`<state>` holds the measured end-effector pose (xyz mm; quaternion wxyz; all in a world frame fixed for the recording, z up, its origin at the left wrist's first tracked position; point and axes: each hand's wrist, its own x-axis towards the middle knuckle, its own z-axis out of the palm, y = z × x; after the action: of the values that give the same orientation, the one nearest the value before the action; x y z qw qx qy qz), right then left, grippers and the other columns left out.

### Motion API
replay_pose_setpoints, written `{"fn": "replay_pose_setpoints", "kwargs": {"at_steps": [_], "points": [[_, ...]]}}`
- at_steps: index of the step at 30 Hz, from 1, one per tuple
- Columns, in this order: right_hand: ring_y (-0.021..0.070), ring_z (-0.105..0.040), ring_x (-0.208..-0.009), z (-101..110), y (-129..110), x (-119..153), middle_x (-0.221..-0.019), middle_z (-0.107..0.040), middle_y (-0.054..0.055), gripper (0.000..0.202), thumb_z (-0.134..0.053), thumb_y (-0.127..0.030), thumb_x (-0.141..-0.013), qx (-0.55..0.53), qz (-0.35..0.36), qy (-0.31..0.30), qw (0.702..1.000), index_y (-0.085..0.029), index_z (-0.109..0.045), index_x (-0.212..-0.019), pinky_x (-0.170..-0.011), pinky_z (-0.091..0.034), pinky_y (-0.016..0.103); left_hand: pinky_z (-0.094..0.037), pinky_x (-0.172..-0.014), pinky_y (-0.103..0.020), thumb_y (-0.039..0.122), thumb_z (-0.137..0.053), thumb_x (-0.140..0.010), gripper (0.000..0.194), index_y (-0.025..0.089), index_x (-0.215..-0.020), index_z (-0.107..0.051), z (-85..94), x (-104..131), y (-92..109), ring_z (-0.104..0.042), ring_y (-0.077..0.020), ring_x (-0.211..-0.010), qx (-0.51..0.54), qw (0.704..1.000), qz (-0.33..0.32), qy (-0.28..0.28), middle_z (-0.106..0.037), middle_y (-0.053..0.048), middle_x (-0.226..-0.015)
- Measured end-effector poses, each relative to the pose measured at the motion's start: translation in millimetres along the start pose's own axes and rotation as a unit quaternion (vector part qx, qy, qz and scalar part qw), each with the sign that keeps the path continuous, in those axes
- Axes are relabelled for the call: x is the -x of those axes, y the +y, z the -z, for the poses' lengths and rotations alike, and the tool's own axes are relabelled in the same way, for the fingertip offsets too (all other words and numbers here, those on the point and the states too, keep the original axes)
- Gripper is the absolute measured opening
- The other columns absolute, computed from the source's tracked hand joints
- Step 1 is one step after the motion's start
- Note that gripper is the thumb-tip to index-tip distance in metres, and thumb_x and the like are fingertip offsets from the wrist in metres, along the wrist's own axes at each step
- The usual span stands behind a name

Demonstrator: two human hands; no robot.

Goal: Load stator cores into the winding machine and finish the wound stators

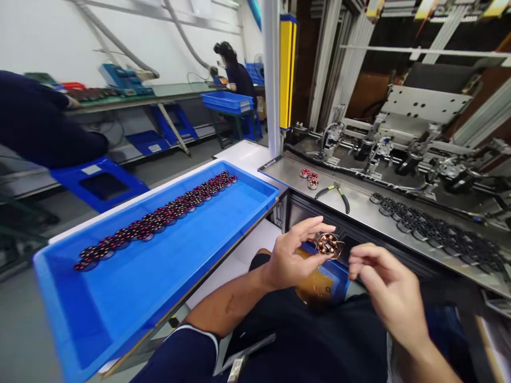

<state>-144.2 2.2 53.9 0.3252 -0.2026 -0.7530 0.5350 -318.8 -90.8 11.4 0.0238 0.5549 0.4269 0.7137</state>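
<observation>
White plastered wall [139,40] closes off a busy workshop, with the handwork held up above the worker's dark-clothed lap. Nearest, the right hand [389,282] hangs apart from the piece, fingers curled toward the thumb; whether they pinch anything I cannot tell. Thumb and fingers of the left hand [288,259] grip a small round copper-wound coil part [328,243], thin wire ends straying from its rim, so it looks unfinished. Leftward, a long blue plastic tray [171,290] carries a crowded row of black-and-red round parts [167,213], probably work already done, with wide bare floor on its near side but raised walls to clear. Just beyond the hands, the front edge of a brushed-metal ledge [361,189] limits forward movement; on it lie green-and-black-handled pliers [338,188], 3 red-topped round parts [313,177] and, rightward, many black spoked rings [443,234], perhaps the share left to do, though their stage is unclear. Open metal separates pliers and rings. Behind stands a grey metal machine [427,103]; farther off, 1 dark-clothed co-worker [241,80] sits beyond a blue bin [227,102].
</observation>
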Motion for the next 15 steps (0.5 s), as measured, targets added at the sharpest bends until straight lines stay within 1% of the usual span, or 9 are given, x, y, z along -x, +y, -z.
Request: {"fn": "replay_pose_setpoints", "kwargs": {"at_steps": [1, 3, 6, 8, 10, 13, 15], "points": [[0.0120, -0.058, -0.067, -5, 4, -1, -0.078, -0.062, 0.001, 0.027, -0.068, -0.044, -0.090, -0.020, -0.020, -0.013, 1.000, -0.017, -0.066, -0.093, -0.061, -0.051, 0.024, -0.058, -0.094, -0.027, 0.006, -0.077, -0.077, 0.077, 0.022, -0.144, -0.044, -2.6, 2, 0, -0.072, -0.0187, -0.109, -0.006, 1.000, -0.009, -0.002, -0.072, -0.012, -0.124], [0.0101, -0.051, -0.060, -15, 11, -5, -0.069, -0.055, -0.002, 0.029, -0.069, -0.046, -0.088, -0.059, -0.063, -0.042, 0.995, -0.019, -0.062, -0.081, -0.055, -0.044, 0.022, -0.058, -0.095, -0.028, 0.005, -0.077, -0.076, 0.078, 0.022, -0.145, -0.044, -5.7, 5, -3, -0.072, -0.0187, -0.108, -0.015, 1.000, -0.013, -0.009, -0.073, -0.011, -0.121], [0.0095, -0.044, -0.057, -21, 16, -7, -0.064, -0.050, -0.003, 0.034, -0.069, -0.046, -0.088, -0.072, -0.113, -0.056, 0.989, -0.019, -0.058, -0.071, -0.052, -0.038, 0.022, -0.058, -0.093, -0.028, 0.004, -0.076, -0.076, 0.079, 0.022, -0.146, -0.043, -7.7, 10, -7, -0.072, -0.0185, -0.105, -0.018, 0.999, -0.010, -0.026, -0.074, -0.010, -0.118], [0.0096, -0.043, -0.058, -18, 18, -7, -0.062, -0.049, -0.003, 0.037, -0.068, -0.047, -0.088, -0.076, -0.144, -0.062, 0.985, -0.018, -0.058, -0.068, -0.053, -0.037, 0.023, -0.059, -0.092, -0.028, 0.005, -0.076, -0.077, 0.078, 0.023, -0.146, -0.043, -9.1, 11, -9, -0.072, -0.0184, -0.104, -0.016, 0.999, -0.006, -0.034, -0.074, -0.010, -0.117], [0.0099, -0.045, -0.059, -13, 21, -8, -0.061, -0.051, -0.002, 0.038, -0.069, -0.047, -0.088, -0.104, -0.171, -0.077, 0.977, -0.018, -0.058, -0.067, -0.056, -0.037, 0.024, -0.059, -0.090, -0.027, 0.007, -0.077, -0.077, 0.077, 0.023, -0.145, -0.044, -11.2, 13, -9, -0.073, -0.0183, -0.103, -0.011, 0.999, 0.001, -0.036, -0.074, -0.010, -0.117], [0.0103, -0.047, -0.058, -5, 25, -9, -0.058, -0.052, -0.002, 0.040, -0.072, -0.046, -0.086, -0.192, -0.197, -0.112, 0.955, -0.017, -0.058, -0.062, -0.058, -0.038, 0.025, -0.060, -0.086, -0.025, 0.010, -0.080, -0.076, 0.079, 0.023, -0.145, -0.043, -15.5, 15, -9, -0.073, -0.0174, -0.101, 0.013, 0.999, 0.036, -0.032, -0.073, -0.010, -0.117], [0.0100, -0.045, -0.055, 1, 28, -10, -0.055, -0.050, -0.002, 0.041, -0.074, -0.045, -0.084, -0.252, -0.217, -0.140, 0.933, -0.017, -0.057, -0.060, -0.055, -0.036, 0.025, -0.059, -0.086, -0.024, 0.011, -0.082, -0.075, 0.080, 0.023, -0.144, -0.043, -18.1, 16, -8, -0.073, -0.0166, -0.100, 0.036, 0.997, 0.065, -0.030, -0.073, -0.010, -0.117]]}}
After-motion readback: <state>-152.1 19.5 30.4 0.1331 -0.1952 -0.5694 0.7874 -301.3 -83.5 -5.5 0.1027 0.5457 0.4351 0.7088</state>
